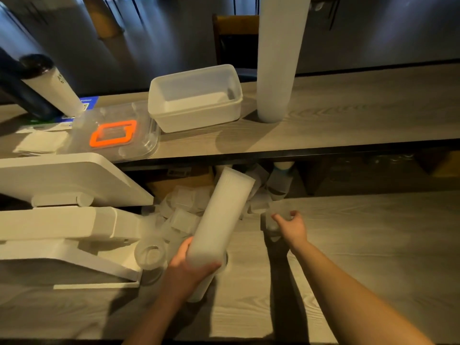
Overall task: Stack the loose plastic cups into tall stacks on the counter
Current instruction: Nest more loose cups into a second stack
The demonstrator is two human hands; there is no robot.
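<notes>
My left hand (185,266) grips a long stack of frosted plastic cups (221,215), tilted away from me over the lower counter (361,245). My right hand (290,226) is curled around a single loose cup (272,221) standing on the counter at the edge of a pile of loose cups (184,212). More loose cups lie under the shelf behind the pile. One cup (150,255) stands beside my left hand. A very tall finished cup stack (277,61) stands upright on the upper shelf.
A white device with a stand (62,220) fills the left side. On the upper shelf (348,120) sit a white rectangular tub (196,98), a clear lid with an orange ring (113,131), napkins and a black-and-white bottle (49,83).
</notes>
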